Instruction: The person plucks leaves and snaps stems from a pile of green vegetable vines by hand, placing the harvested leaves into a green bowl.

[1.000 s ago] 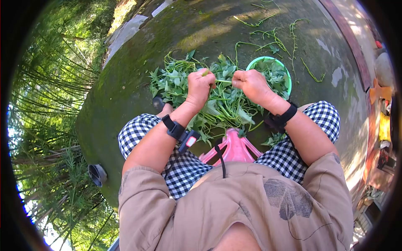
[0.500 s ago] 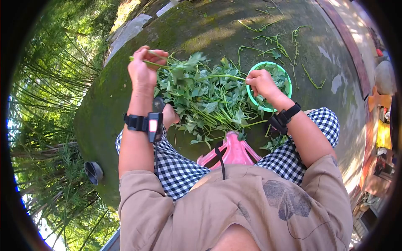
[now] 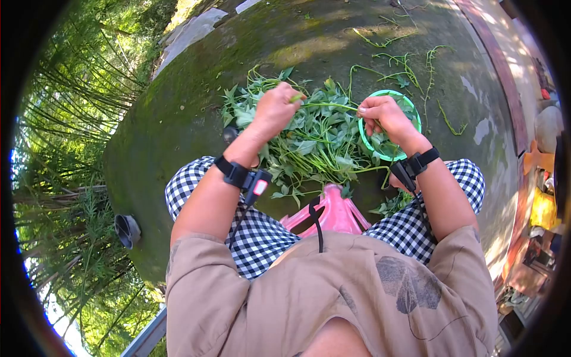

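Note:
A green leafy stem (image 3: 330,106) stretches between my two hands over a heap of leafy greens (image 3: 315,146) on the ground. My left hand (image 3: 276,110) is closed round its left end, above the heap. With thumb and fingers, my right hand (image 3: 385,119) pinches the stem's right end. Just beneath the right hand stands a round basket with a bright green rim (image 3: 364,140), and cut leaves (image 3: 404,107) lie in it. The hand hides part of the basket.
Bare stripped stems (image 3: 404,65) lie scattered on the mossy ground (image 3: 196,113) beyond the basket. A pink plastic stool (image 3: 336,211) shows between my knees. A grey pot (image 3: 127,231) is at the left, near bushes. Assorted items line the right edge.
My left hand has moved right and closer to my right hand, from an open-fingered hold to a closed grip. My right hand stays by the basket, still pinching the stem.

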### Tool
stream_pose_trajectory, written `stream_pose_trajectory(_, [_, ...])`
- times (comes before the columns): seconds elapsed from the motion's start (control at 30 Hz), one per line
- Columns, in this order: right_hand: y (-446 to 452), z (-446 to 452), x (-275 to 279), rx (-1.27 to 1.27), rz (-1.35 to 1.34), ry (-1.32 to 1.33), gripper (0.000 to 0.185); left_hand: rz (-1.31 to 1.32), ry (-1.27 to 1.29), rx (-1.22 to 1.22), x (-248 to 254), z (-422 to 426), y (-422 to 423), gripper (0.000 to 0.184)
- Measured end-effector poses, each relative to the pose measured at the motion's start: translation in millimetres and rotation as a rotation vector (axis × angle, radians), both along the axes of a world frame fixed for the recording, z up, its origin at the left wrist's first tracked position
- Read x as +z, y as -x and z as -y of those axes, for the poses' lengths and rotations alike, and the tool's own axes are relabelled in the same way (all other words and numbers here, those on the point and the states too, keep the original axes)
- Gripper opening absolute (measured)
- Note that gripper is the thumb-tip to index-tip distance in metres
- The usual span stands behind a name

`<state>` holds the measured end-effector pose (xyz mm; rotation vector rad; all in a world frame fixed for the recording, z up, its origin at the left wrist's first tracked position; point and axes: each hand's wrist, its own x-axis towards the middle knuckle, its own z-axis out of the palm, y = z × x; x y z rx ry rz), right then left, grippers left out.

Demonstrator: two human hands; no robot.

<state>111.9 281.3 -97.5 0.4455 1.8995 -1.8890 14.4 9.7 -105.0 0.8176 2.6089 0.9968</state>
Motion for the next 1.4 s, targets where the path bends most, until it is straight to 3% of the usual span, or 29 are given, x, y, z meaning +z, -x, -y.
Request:
stream_pose_trajectory(0.03, [1, 2, 3, 0.003, -0.018, 0.012, 0.014, -0.007, -0.018, -0.056, -5, -4, -5, 0.019])
stream_pose_trajectory(0.13, [2, 1, 5, -0.026, -0.047, 0.015, 0.015, 0.397, -0.075, -0.015, -11, -11, -9, 0.019])
stream_pose_trajectory(0.23, [2, -2, -1, -0.005, -0.135, -0.071, 0.02, 0.188, 0.002, -0.052, -15, -14, -10, 0.02])
stream_pose_trajectory(0.33, [0, 1, -5, 0.18, -0.215, -0.489, 0.026, -0.125, 0.043, -0.015, -14, -17, -10, 0.022])
stream_pose_trajectory(0.4, [-5, 7, 5, 0.158, -0.184, -0.409, 0.024, -0.16, -0.045, 0.099, -14, -15, -5, 0.021])
stream_pose_trajectory(0.53, [-5, 13, 13, 0.042, -0.188, -0.209, 0.027, 0.104, -0.238, 0.3, -13, -15, 5, 0.022])
stream_pose_trajectory(0.73, [-6, 16, 20, -0.083, -0.163, -0.002, 0.026, 0.203, -0.416, 0.452, -21, -28, 8, 0.022])
stream_pose_trajectory(0.8, [-9, 16, 38, -0.159, -0.127, 0.055, 0.025, 0.445, -0.571, 0.684, -35, -13, 31, 0.022])
stream_pose_trajectory(0.87, [-7, -7, 38, -0.235, -0.128, 0.115, 0.025, 0.677, -0.649, 0.849, -18, 2, 42, 0.019])
stream_pose_trajectory(0.9, [-6, -19, 38, -0.278, -0.134, 0.146, 0.026, 0.698, -0.729, 0.77, -18, 10, 47, 0.014])
stream_pose_trajectory(1.03, [-5, -29, 32, -0.425, -0.102, 0.22, 0.025, 0.474, -0.422, 0.303, 3, -18, 8, 0.018])
stream_pose_trajectory(1.1, [-4, -21, 27, -0.457, -0.041, 0.243, 0.025, 0.543, -0.333, 0.09, -5, -31, -19, 0.016])
stream_pose_trajectory(1.2, [-1, -10, 26, -0.467, 0.02, 0.301, 0.025, 0.621, -0.233, -0.092, 9, -53, -55, 0.019])
stream_pose_trajectory(1.3, [5, -6, 27, -0.48, 0.04, 0.359, 0.026, 0.478, -0.25, -0.263, 8, -68, -71, 0.026])
stream_pose_trajectory(1.4, [12, -3, 30, -0.49, 0.027, 0.413, 0.026, 0.348, -0.107, -0.352, 7, -73, -73, 0.025])
